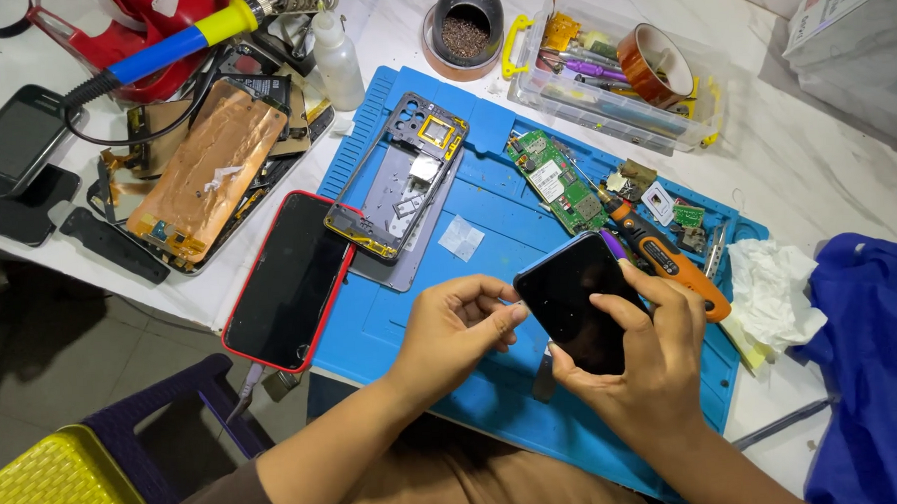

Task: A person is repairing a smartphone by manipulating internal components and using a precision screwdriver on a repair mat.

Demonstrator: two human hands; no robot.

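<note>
A blue work mat (487, 211) covers the bench. Above it the right hand (646, 359) grips a black phone (579, 302) by its edges, thumb on the glass. The left hand (456, 326) pinches its fingertips beside it. It looks slick, light, breakable; edges seem safest.

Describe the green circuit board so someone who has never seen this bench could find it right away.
Start at the blue work mat covering the middle of the white table. Near its far edge, between the bare grey phone frame and the orange-handled screwdriver, lies the circuit board. It is the only large green piece there, a narrow strip with a white patch.
</note>
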